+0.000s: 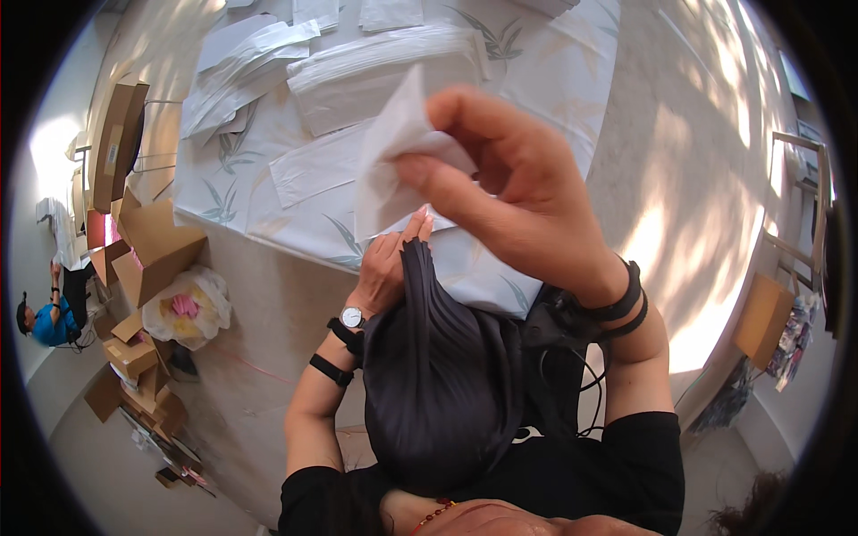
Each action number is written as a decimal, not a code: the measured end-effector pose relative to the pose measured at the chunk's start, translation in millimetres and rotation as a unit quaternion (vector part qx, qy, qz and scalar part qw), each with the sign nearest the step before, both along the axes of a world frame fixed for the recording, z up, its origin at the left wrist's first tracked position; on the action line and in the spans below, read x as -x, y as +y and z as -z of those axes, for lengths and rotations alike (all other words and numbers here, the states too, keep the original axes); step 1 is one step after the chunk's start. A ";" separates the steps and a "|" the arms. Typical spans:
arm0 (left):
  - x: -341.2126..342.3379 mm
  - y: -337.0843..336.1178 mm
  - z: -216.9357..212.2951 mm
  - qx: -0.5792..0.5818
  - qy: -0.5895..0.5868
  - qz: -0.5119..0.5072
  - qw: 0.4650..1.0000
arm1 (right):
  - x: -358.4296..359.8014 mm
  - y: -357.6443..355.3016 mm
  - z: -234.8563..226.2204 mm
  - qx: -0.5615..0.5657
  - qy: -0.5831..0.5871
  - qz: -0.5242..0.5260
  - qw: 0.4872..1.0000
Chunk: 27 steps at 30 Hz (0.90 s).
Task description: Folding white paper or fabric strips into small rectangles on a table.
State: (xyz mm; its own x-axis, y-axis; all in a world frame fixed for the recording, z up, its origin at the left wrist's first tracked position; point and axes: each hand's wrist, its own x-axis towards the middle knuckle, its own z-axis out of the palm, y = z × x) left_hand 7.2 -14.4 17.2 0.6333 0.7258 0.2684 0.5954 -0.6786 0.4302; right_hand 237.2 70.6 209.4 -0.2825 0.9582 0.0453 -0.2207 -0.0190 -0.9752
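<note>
R hand [527,192] is raised at centre, thumb and fingers pinched shut on a white plastic bag [393,161]. L hand [389,263], at 7 o'clock of it, grips the top of a dark pleated cloth [442,375] hanging twd 6. Table [545,80] w/ more white bags [375,71] sits at 12.

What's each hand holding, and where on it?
Right hand pinches a white paper-like bag at its upper edge. Left hand grips the dark pleated fabric at its gathered top end.
</note>
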 end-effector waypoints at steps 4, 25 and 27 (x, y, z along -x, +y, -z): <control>-6.4 -3.0 8.9 0.014 0.019 -0.039 0.999 | -27.3 -14.9 6.0 0.027 -0.035 0.063 0.997; 7.4 -7.0 17.8 0.004 0.035 0.002 0.999 | -148.6 -78.8 155.5 0.145 -0.212 0.199 0.946; 5.7 -6.7 17.2 0.007 0.033 -0.001 0.999 | -150.1 -79.3 164.1 0.156 -0.219 0.208 0.941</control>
